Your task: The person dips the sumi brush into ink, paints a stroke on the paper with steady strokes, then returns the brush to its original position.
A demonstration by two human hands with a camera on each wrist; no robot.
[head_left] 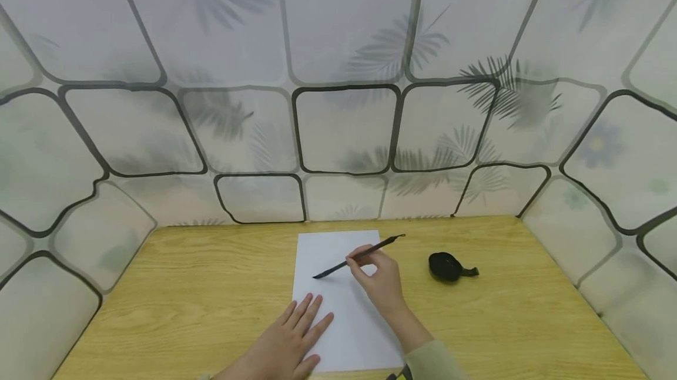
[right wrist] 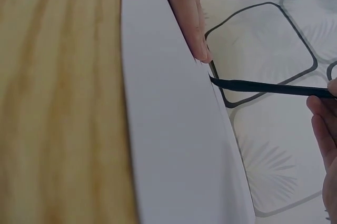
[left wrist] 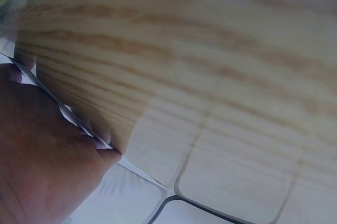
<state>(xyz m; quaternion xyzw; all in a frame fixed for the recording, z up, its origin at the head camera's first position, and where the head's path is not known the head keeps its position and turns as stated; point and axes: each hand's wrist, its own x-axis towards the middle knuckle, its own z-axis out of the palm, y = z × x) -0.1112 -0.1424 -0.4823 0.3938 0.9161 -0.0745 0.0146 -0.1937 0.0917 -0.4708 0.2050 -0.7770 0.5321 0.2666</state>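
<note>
A white sheet of paper (head_left: 349,324) lies lengthwise on the wooden table. My left hand (head_left: 285,342) rests on its lower left edge, palm down, fingers straight and slightly spread. Between thumb and fingers, my right hand (head_left: 382,286) pinches a dark ink brush (head_left: 334,269), slanted with its tip low to the left and its looped end up to the right. In the right wrist view the brush (right wrist: 268,87) points at the paper, near the fingers of the left hand; whether the tip touches, I cannot tell. No marks show on the paper.
Right of the paper sits a small black pan-shaped dish (head_left: 445,267), its short handle pointing right. A partly hidden dark object (head_left: 404,373) shows at the bottom by the right sleeve (head_left: 435,361). Patterned fabric walls (head_left: 344,127) enclose the table (head_left: 211,286) at the back and sides.
</note>
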